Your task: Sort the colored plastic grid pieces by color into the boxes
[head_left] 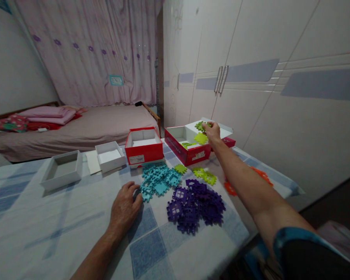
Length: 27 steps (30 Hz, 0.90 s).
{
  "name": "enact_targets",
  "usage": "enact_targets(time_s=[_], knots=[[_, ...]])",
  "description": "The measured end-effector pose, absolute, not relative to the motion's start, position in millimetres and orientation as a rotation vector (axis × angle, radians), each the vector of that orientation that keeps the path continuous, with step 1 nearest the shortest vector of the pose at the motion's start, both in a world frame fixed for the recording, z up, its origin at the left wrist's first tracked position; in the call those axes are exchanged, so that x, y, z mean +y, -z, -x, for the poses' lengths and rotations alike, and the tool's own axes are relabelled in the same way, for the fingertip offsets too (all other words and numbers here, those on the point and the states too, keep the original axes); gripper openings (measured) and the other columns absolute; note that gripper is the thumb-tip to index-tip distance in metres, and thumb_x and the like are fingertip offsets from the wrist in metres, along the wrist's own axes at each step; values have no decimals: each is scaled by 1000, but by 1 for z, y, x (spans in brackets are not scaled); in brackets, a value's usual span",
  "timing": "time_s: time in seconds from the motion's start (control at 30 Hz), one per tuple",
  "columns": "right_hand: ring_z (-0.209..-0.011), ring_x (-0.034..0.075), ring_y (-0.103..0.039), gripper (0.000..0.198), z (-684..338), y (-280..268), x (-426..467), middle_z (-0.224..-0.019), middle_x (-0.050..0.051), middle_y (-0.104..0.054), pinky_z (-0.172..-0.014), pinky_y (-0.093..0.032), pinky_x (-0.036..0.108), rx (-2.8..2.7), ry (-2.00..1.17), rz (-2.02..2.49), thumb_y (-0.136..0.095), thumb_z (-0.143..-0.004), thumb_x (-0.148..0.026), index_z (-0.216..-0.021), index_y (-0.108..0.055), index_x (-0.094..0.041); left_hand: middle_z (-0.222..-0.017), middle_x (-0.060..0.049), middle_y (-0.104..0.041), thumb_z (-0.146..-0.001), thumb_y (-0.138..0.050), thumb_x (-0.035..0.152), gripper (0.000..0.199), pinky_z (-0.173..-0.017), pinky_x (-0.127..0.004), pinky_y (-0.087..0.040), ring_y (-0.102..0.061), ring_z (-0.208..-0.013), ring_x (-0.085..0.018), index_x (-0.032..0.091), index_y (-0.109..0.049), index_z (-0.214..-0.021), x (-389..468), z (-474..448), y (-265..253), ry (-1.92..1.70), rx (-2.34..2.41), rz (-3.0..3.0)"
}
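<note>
The right hand (213, 133) pinches a green piece (198, 125); teal pieces (160, 181) lie beside the left hand's (124, 204) loosely parted fingers.

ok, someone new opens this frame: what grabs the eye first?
Probably the purple pile near the table's front edge, with the turquoise pile just behind it to the left, by the left hand's fingertips. Next, the right hand, reaching out to the open red box on the right, with green plastic pinched in its fingers.
</note>
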State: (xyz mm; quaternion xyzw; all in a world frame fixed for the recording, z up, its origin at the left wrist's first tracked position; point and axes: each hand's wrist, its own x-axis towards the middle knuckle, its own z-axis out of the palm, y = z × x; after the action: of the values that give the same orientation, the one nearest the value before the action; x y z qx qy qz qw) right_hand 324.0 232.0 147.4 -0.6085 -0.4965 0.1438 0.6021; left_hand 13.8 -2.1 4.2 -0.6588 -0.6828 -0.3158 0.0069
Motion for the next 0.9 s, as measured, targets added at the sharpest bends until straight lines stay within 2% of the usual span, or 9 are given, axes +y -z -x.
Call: enact_targets(time_s=[0.1, 0.17, 0.3, 0.37, 0.5, 0.7, 0.83, 0.9], knots=[[-102, 21, -56, 41, -322, -142, 230, -113, 13, -56, -92, -44, 35, -1168, -301, 1453, -65, -71, -34, -107, -58, -13, -121, -13, -59, -83, -42, 32, 35, -100, -41, -45, -57, -112, -26, 15, -66, -103, -3, -15, -5, 996, -2141, 2047], [-101, 22, -57, 38, -330, -128, 211, -115, 14, -57, -94, -42, 37, -1343, -271, 1491, -63, -72, -30, -107, -60, -14, -121, -12, -59, -83, -42, 31, 35, -100, -40, -45, -57, -112, -26, 16, -66, -103, -3, -16, -6, 993, -2147, 2040], [-89, 23, -61, 28, -360, -94, 158, -95, 9, -66, -86, -45, 35, -1934, -293, 1515, -66, -68, -25, -94, -68, -16, -122, -13, -59, -83, -42, 30, 35, -100, -39, -44, -57, -112, -26, 15, -66, -103, -3, -17, -8, 981, -2158, 2046], [-89, 25, -62, 29, -375, -79, 134, -96, 9, -68, -82, -45, 34, -2114, -294, 1533, -69, -67, -29, -94, -69, -17, -121, -13, -59, -83, -41, 30, 36, -101, -39, -44, -57, -112, -26, 14, -67, -103, -3, -17, -8, 981, -2154, 2051], [-87, 26, -62, 38, -389, -58, 111, -96, 10, -69, -74, -45, 32, -2195, -270, 1681, -72, -64, -36, -97, -69, -19, -121, -13, -59, -82, -42, 30, 36, -100, -41, -45, -58, -111, -27, 15, -67, -102, -3, -17, -8, 982, -2144, 2050], [-71, 20, -59, 22, -382, -48, 106, -77, 3, -67, -62, -40, 27, -2219, -336, 1722, -72, -62, -30, -81, -67, -20, -120, -12, -60, -82, -43, 33, 35, -99, -40, -45, -58, -110, -26, 17, -67, -102, -3, -15, -8, 984, -2145, 2055], [-65, 17, -56, 10, -383, -52, 104, -69, 2, -63, -58, -38, 26, -2175, -359, 1717, -62, -70, -29, -72, -61, -20, -121, -14, -59, -82, -41, 34, 38, -98, -41, -46, -58, -110, -28, 15, -67, -101, -3, -15, -9, 988, -2160, 2056], [-65, 17, -56, 14, -383, -55, 106, -70, 1, -62, -58, -39, 25, -2156, -435, 1622, -52, -78, -31, -74, -59, -19, -121, -13, -59, -82, -40, 34, 38, -99, -41, -45, -58, -111, -28, 15, -67, -102, -3, -16, -9, 977, -2170, 2058]])
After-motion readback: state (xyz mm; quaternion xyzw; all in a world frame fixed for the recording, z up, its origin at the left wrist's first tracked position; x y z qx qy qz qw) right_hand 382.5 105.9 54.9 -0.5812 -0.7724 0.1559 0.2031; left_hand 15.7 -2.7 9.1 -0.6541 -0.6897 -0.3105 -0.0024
